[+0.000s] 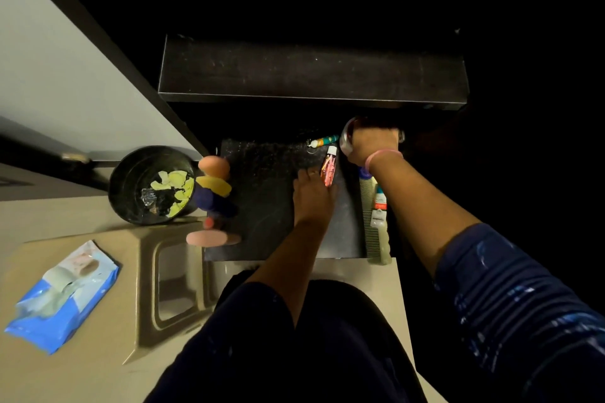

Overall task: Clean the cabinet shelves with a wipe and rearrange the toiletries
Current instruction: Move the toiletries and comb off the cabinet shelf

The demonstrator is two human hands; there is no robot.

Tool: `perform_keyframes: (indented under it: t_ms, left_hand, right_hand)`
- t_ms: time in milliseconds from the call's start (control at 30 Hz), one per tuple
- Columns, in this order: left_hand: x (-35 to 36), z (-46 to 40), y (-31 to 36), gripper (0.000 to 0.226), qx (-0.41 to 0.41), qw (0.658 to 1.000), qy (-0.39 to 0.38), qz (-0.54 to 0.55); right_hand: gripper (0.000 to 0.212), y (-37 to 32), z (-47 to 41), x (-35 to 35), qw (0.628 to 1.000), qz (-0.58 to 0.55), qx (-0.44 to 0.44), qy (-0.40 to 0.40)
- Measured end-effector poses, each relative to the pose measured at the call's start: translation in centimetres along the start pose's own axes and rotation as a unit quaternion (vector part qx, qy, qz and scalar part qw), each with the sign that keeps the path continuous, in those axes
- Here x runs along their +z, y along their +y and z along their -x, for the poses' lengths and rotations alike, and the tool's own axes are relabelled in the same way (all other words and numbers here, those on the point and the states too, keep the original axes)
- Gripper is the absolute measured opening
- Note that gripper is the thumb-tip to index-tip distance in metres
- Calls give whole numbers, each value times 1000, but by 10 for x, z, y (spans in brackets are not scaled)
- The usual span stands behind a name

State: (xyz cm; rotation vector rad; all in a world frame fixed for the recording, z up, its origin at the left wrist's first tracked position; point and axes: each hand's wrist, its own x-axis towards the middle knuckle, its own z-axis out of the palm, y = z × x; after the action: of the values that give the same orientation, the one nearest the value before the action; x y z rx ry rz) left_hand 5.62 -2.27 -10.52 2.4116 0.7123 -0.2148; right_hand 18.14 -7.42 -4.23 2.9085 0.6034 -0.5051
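Observation:
My right hand (371, 142), with a pink band on the wrist, is shut on a round jar (346, 137) at the back right of the dark lower shelf (262, 180). Flat on that shelf lies my left hand (312, 198), fingers pointing away and nothing visible in it. Just right of its fingertips lies an orange tube with a white cap (329, 168). A small teal and orange tube (324, 141) lies behind it. A comb (369, 222) and a pale bottle with an orange label (379, 226) lie along the shelf's right edge. The blue wipes pack (65, 291) lies far left.
A bare dark upper shelf (311, 75) runs across above. A colourful soft figure (212, 196) stands at the lower shelf's left edge beside a black round bin (131, 180) holding yellow scraps. A beige moulded surface (163, 271) is below. The pale cabinet door (49, 59) hangs open at left.

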Motion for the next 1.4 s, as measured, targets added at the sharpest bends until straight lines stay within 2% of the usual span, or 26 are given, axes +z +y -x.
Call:
perform_keyframes:
  t_ms: [167,267,333,400,467,533,633,700,800,1000,1100,1200,1233,1267,1333,1400]
  left_hand:
    - [7,-8,0,50,-31,999,-16,-2]
    - [7,-9,2,54,-52,998,-27,-9]
    - [7,-11,2,55,-72,997,-34,1]
    - [5,-12,2,47,-74,995,-58,16]
    - [3,-10,1,36,-70,995,-60,48]
    - [-1,-2,-2,34,-62,995,-34,74]
    - [-9,20,-15,27,-52,992,11,115]
    - [-15,37,-28,20,-99,977,28,187]
    - [-20,58,-42,17,-191,934,39,299]
    - [-17,78,-59,16,-264,873,60,405]
    - [-18,85,-60,18,-302,816,78,486]
    - [-21,90,-60,22,-312,780,101,533]
    - [-22,91,-60,22,-312,773,106,542]
    - [-23,92,-59,22,-313,767,109,549]
    - [-23,95,-59,18,-318,756,107,561]
    - [-22,98,-61,15,-312,756,96,568]
  right_hand:
    - [45,1,-1,-6,999,45,-16,-4]
    - [33,-9,6,-18,997,27,-32,63]
    - [35,-21,12,-27,994,-8,-63,87]
    - [46,-38,16,-34,991,-56,-102,58]
    - [60,-57,15,-34,985,-112,-130,-5]
    - [78,-77,7,-28,973,-147,-166,-72]
    - [87,-109,-5,-17,957,-152,-230,-96]
    - [85,-128,-12,-11,950,-147,-255,-100]
    - [86,-146,-19,-1,945,-126,-280,-115]
    - [78,-152,-23,9,938,-143,-294,-117]
    - [73,-138,-11,2,931,-220,-270,-109]
    - [37,-112,20,14,930,-310,-198,14]
    - [22,-102,34,22,923,-353,-151,10]
    - [12,-92,49,31,908,-404,-108,-34]
    - [15,-77,73,50,856,-486,-32,-175]
    - [10,-71,89,66,813,-519,25,-264]
